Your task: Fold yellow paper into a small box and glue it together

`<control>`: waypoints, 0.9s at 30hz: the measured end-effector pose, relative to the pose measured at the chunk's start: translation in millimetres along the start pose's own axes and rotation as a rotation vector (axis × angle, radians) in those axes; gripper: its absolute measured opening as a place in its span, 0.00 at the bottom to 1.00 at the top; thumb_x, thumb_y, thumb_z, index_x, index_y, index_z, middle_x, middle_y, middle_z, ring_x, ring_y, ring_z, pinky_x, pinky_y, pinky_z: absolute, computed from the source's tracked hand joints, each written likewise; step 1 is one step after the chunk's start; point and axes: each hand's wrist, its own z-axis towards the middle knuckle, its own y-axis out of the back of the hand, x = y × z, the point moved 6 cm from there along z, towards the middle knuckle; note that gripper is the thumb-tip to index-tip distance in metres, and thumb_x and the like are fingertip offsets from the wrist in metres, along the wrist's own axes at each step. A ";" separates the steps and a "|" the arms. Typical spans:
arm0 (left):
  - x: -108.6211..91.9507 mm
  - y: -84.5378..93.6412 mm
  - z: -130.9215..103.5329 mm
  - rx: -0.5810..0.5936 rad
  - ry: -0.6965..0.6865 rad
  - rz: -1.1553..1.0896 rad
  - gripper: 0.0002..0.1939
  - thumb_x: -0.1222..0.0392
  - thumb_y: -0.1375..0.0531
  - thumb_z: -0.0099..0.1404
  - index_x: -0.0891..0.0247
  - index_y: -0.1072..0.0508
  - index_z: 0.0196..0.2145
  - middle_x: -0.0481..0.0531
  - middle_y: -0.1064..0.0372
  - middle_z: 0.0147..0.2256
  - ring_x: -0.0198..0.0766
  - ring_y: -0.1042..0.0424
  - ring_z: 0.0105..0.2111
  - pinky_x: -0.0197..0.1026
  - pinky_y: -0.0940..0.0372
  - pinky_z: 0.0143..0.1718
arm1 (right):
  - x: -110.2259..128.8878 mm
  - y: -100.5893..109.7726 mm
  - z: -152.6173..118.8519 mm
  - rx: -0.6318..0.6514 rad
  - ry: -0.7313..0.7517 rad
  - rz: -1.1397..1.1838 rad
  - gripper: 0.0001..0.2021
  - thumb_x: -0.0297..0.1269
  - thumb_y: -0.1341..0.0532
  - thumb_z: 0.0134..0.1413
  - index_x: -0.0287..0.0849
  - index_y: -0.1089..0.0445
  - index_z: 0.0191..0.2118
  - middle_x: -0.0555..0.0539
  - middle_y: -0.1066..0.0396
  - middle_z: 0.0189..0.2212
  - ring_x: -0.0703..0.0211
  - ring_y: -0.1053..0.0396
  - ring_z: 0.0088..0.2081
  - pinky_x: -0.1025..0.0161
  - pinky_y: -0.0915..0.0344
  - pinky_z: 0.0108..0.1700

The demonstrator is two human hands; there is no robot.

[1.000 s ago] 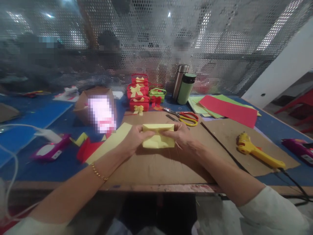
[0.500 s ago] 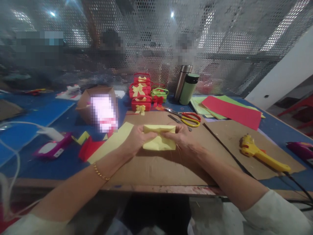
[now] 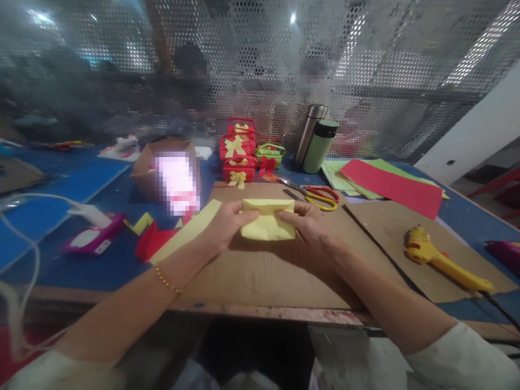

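A folded piece of yellow paper [image 3: 268, 225] with creases is held up above the brown cardboard [image 3: 260, 276]. My left hand [image 3: 228, 223] grips its left edge, thumb on the near face. At the right edge my right hand [image 3: 306, 219] pinches it in the same way. The fingers behind the paper are hidden. Beyond the right hand lie scissors with red and yellow handles [image 3: 325, 197]. A larger yellow sheet [image 3: 195, 227] lies beside and partly behind the left forearm.
Small red boxes with bows [image 3: 239, 157], a green box [image 3: 270, 154] and two flasks [image 3: 319, 146] stand at the back. On the right are coloured sheets [image 3: 394, 187] and a yellow glue gun [image 3: 442, 260]. A brown paper container [image 3: 148, 162] and red paper [image 3: 154, 244] are left.
The view has shifted slightly, so most things on the table appear further right. Both thumbs have moved outward towards the sides of the yellow paper, showing more of its middle.
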 end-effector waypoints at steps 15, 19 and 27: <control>-8.7 10.1 -0.5 -0.078 -0.085 0.067 0.13 0.63 0.31 0.51 0.67 0.19 0.36 0.54 0.21 0.31 0.37 0.24 0.31 0.39 0.31 0.34 | 3.3 1.7 -0.6 -0.020 0.069 0.038 0.10 0.41 0.26 0.41 0.44 0.20 0.31 0.50 0.22 0.27 0.64 0.30 0.27 0.63 0.32 0.32; -11.8 10.3 -1.9 -0.097 -0.106 0.066 0.16 0.66 0.32 0.49 0.65 0.19 0.38 0.51 0.22 0.31 0.35 0.26 0.29 0.37 0.32 0.32 | 2.6 1.2 -1.1 0.001 0.086 0.036 0.12 0.38 0.27 0.42 0.46 0.18 0.37 0.49 0.20 0.30 0.61 0.27 0.30 0.62 0.30 0.35; -19.3 4.0 -9.3 -0.018 -0.091 0.028 0.14 0.65 0.33 0.49 0.63 0.18 0.37 0.51 0.21 0.32 0.34 0.26 0.28 0.35 0.35 0.30 | 2.5 3.0 -1.3 0.022 0.093 0.082 0.12 0.33 0.30 0.41 0.48 0.17 0.36 0.48 0.18 0.33 0.58 0.23 0.34 0.60 0.28 0.39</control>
